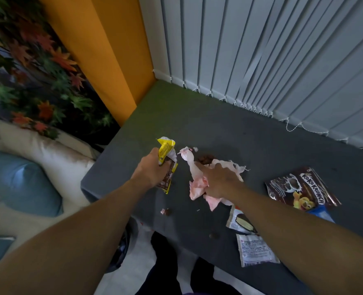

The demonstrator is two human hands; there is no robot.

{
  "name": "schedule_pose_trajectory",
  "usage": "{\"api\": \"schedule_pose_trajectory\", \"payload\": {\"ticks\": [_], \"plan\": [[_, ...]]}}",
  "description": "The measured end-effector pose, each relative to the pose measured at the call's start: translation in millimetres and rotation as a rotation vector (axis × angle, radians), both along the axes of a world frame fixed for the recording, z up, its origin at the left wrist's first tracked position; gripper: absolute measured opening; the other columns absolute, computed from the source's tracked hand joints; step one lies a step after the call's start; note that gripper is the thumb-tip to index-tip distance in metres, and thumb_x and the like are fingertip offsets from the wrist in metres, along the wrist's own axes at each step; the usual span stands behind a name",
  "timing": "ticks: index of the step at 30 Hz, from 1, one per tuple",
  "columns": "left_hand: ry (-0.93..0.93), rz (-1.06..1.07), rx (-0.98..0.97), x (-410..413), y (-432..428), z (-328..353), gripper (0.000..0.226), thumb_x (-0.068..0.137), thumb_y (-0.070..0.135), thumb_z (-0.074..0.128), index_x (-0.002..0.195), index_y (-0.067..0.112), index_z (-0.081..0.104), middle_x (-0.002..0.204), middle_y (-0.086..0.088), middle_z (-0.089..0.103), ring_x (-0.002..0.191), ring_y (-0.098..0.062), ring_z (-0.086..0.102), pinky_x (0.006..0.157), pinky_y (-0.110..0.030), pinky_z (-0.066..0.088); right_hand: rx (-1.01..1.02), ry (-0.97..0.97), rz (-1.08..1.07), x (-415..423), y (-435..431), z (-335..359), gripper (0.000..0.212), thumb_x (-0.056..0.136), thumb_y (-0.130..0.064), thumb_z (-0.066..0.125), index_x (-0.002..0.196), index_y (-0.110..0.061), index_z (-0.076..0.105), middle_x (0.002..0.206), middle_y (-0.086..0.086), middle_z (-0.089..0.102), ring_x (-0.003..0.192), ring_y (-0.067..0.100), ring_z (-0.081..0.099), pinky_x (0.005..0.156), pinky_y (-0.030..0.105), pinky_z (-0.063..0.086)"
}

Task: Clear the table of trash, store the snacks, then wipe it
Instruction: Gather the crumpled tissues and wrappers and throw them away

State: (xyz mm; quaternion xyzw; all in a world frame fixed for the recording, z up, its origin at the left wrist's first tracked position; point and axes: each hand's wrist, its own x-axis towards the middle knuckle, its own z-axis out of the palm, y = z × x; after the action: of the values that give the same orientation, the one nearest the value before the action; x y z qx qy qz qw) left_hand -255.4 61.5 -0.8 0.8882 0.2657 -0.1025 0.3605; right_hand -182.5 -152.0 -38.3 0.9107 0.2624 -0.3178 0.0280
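My left hand (153,170) grips a crumpled yellow and brown snack wrapper (165,150) above the dark grey table (219,128). My right hand (219,179) lies on a heap of pink-stained white tissue (197,184), its fingers curled into the paper. Just beyond the tissue sits a small pile of brown cereal pieces (205,159). A brown Koko Krunch bag (302,188) lies flat to the right. Two white snack packets (240,222) (255,250) lie near the table's front edge, partly hidden under my right forearm.
Loose brown crumbs (167,211) (213,235) dot the front of the table. A blue packet (323,212) peeks out below the Koko Krunch bag. White vertical blinds (261,60) hang behind the table. A cream sofa with a blue cushion (20,182) stands to the left.
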Motion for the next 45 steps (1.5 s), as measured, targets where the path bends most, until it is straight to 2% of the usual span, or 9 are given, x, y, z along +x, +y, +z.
{"api": "schedule_pose_trajectory", "payload": {"ticks": [2,6,11,17,25,28,36,41,45], "plan": [[0.003,0.005,-0.002,-1,3,-2,0.022,0.094,0.038,0.057,0.101,0.019,0.050,0.090,-0.001,0.064,0.080,-0.019,0.063,0.070,-0.035,0.052,-0.032,0.002,0.018,-2,3,-3,0.083,0.090,-0.039,0.060,0.149,-0.057,0.004,0.130,0.012,0.041,0.105,0.035,0.057,0.072,0.040,0.048],[0.023,-0.002,0.011,-1,5,-3,0.022,0.095,0.035,0.056,0.103,0.016,0.049,0.091,-0.002,0.063,0.075,-0.013,0.060,0.060,-0.031,0.045,0.028,-0.098,0.029,-7,1,-6,0.055,0.094,-0.043,0.057,0.144,-0.043,0.037,0.125,0.008,0.044,0.099,0.032,0.058,0.067,0.035,0.046],[0.022,-0.006,0.005,-2,4,-2,0.024,0.094,0.039,0.056,0.102,0.018,0.049,0.091,-0.002,0.064,0.079,-0.018,0.063,0.071,-0.036,0.053,0.122,-0.168,0.012,-6,-4,-4,0.041,0.094,-0.041,0.059,0.133,-0.031,0.057,0.128,0.005,0.051,0.103,0.030,0.061,0.074,0.034,0.050],[-0.013,-0.008,0.009,3,0,10,0.024,0.094,0.040,0.056,0.102,0.019,0.050,0.092,-0.002,0.064,0.079,-0.018,0.062,0.068,-0.034,0.049,0.226,-0.172,-0.062,3,-19,22,0.040,0.090,-0.032,0.061,0.130,-0.026,0.060,0.123,0.006,0.050,0.107,0.031,0.059,0.085,0.041,0.053],[-0.112,-0.032,0.043,13,-18,40,0.022,0.092,0.040,0.059,0.098,0.020,0.050,0.089,-0.002,0.063,0.082,-0.025,0.063,0.074,-0.040,0.053,0.392,-0.297,-0.155,30,-41,71,0.032,0.081,-0.032,0.066,0.113,-0.032,0.066,0.102,-0.001,0.044,0.095,0.029,0.058,0.073,0.034,0.045],[-0.155,-0.053,0.057,17,-26,54,0.021,0.094,0.037,0.060,0.096,0.019,0.048,0.087,-0.003,0.061,0.080,-0.025,0.061,0.069,-0.038,0.049,0.425,-0.348,-0.162,39,-46,89,0.030,0.082,-0.027,0.062,0.111,-0.032,0.067,0.106,0.003,0.050,0.098,0.028,0.057,0.075,0.036,0.044],[-0.202,-0.006,0.096,9,-33,75,0.020,0.095,0.034,0.060,0.095,0.020,0.047,0.087,-0.003,0.060,0.082,-0.027,0.060,0.069,-0.038,0.046,0.491,-0.374,-0.145,41,-44,115,0.040,0.079,-0.039,0.073,0.119,-0.035,0.065,0.107,0.003,0.049,0.101,0.028,0.056,0.073,0.031,0.037],[-0.175,0.062,0.104,-16,-26,77,0.022,0.095,0.035,0.059,0.103,0.018,0.048,0.094,-0.006,0.063,0.085,-0.028,0.062,0.077,-0.046,0.054,0.515,-0.343,-0.093,31,-27,116,0.043,0.078,-0.041,0.074,0.120,-0.035,0.065,0.108,0.002,0.049,0.103,0.027,0.055,0.077,0.033,0.041],[-0.150,0.114,0.095,-37,-13,74,0.025,0.094,0.037,0.059,0.109,0.019,0.049,0.100,-0.005,0.064,0.088,-0.026,0.063,0.080,-0.046,0.055,0.525,-0.341,-0.067,21,-10,117,0.042,0.079,-0.042,0.073,0.119,-0.033,0.066,0.109,0.003,0.048,0.100,0.028,0.055,0.077,0.034,0.042]]}}
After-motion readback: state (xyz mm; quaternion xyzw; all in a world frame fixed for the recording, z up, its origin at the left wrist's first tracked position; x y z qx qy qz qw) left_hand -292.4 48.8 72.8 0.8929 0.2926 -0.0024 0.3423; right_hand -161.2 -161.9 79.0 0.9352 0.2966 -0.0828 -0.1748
